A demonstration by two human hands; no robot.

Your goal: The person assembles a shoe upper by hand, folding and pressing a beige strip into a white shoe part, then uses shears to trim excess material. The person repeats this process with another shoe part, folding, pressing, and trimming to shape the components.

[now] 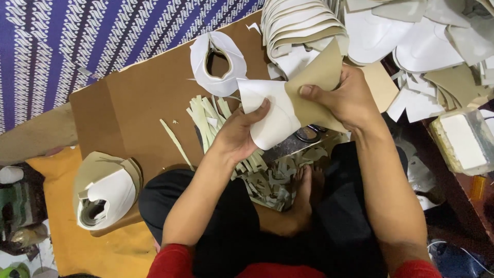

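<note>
Hands (293, 116) on seemingly folded white-tan sheet (288, 110)

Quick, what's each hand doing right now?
Left hand: closed on the white end of the curved sheet.
Right hand: closed on the tan end of the same sheet.

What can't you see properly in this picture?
All in the head view:
- Scissors: mostly covered by the curved white and tan piece that the left hand and right hand hold.
- Pile of white cut pieces: cut off by the top edge.
- Clear box: cut off by the right edge.
- Dark things at the lower left: too dim and blurred to tell.
</note>
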